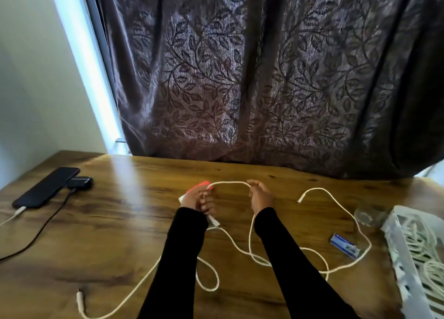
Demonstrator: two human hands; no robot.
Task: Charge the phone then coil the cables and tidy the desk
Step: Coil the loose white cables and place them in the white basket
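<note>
Two hands, left hand and right hand, each had their grip pinched on the white cable, arching it to start a coil; phone lay plugged in far left on the worktop.

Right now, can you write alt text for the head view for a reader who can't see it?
Two hands, left hand and right hand, hold up an arc of white cable over a wooden desk, the rest trailing loose. A dark phone lies plugged in at far left; a white basket holding coiled cables sits at right, before a dark leaf-patterned curtain.
</note>
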